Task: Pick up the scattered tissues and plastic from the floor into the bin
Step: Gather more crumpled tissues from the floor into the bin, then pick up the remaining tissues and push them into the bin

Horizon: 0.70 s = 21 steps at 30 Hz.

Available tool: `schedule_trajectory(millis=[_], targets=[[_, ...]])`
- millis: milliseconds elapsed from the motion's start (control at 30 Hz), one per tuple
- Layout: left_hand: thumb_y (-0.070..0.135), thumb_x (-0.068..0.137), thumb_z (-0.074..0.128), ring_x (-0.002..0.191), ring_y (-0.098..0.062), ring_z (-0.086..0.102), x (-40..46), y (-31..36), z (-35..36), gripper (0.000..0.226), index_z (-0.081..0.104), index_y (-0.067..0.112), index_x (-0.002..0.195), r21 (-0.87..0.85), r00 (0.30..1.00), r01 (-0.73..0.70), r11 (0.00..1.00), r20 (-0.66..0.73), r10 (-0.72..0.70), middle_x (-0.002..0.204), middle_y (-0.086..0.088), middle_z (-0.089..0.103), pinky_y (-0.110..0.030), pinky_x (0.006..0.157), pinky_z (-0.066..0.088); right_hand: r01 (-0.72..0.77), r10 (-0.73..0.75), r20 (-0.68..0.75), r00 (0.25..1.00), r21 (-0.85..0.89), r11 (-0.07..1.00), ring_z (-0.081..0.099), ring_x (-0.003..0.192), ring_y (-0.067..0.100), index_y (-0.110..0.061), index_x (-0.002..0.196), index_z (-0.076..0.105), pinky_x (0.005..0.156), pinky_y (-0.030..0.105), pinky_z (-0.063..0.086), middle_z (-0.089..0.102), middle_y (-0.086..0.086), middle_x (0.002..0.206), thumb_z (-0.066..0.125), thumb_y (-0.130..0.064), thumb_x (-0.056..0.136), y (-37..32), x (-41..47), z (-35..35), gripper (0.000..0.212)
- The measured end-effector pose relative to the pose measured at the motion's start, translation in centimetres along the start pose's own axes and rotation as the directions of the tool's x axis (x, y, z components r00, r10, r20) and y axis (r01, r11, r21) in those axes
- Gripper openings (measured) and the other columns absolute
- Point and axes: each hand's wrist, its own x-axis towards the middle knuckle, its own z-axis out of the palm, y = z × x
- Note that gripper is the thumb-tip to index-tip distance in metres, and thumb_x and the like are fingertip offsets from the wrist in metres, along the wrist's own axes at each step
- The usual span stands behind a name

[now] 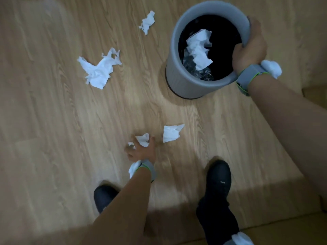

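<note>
A grey round bin (178,73) with a black liner stands on the wooden floor at upper right, with white tissues (199,48) and crinkled plastic inside. My right hand (249,48) grips its right rim. My left hand (141,149) is low near the floor, its fingers closed around a crumpled white tissue (143,139). Another tissue (170,132) lies just right of that hand. A large crumpled tissue (100,69) lies at left of the bin, and a small one (147,22) lies farther back.
My two black shoes (218,181) (104,196) stand on the floor near the bottom edge. Both wrists wear grey bands with white pads. A brown cardboard edge (315,92) shows at the right side.
</note>
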Motion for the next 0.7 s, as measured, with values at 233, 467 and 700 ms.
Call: schedule_trajectory(millis=[233, 467, 700], targets=[[0.094, 0.070, 0.051, 0.152, -0.043, 0.013, 0.2, 1.6, 5.9, 0.113, 0.011, 0.040, 0.161, 0.185, 0.978, -0.203, 0.962, -0.011, 0.209, 0.168, -0.024, 0.007, -0.053, 0.124, 0.012, 0.063, -0.067, -0.058, 0.996, -0.071, 0.995, 0.066, 0.114, 0.019, -0.028, 0.146, 0.049, 0.083, 0.009, 0.032, 0.069, -0.003, 0.129, 0.038, -0.006, 0.081, 0.6, 0.8, 1.0, 0.069], [0.047, 0.084, 0.073, 0.125, -0.044, 0.046, -0.7, 4.5, 8.4, 0.081, 0.040, 0.027, 0.155, 0.435, 0.802, -0.531, 0.727, -0.018, 0.597, 0.152, -0.026, 0.035, -0.052, 0.095, 0.044, 0.081, -0.084, -0.054, 0.995, -0.061, 0.995, 0.067, 0.113, 0.022, -0.027, 0.147, 0.048, 0.084, 0.017, 0.040, 0.069, 0.001, 0.129, 0.039, -0.003, 0.083, 1.0, 1.3, 1.3, 0.069], [0.001, 0.095, 0.061, 0.099, -0.035, 0.067, -0.2, 4.6, 7.1, 0.019, 0.072, 0.002, 0.110, 0.283, 0.599, -0.796, 0.535, 0.239, 0.765, 0.115, -0.018, 0.063, -0.040, 0.083, 0.056, 0.075, -0.079, -0.033, 0.996, -0.124, 0.989, 0.068, 0.110, 0.026, -0.028, 0.148, 0.046, 0.082, 0.022, 0.044, 0.070, 0.002, 0.126, 0.040, -0.002, 0.085, 0.8, 1.1, 1.1, 0.068]])
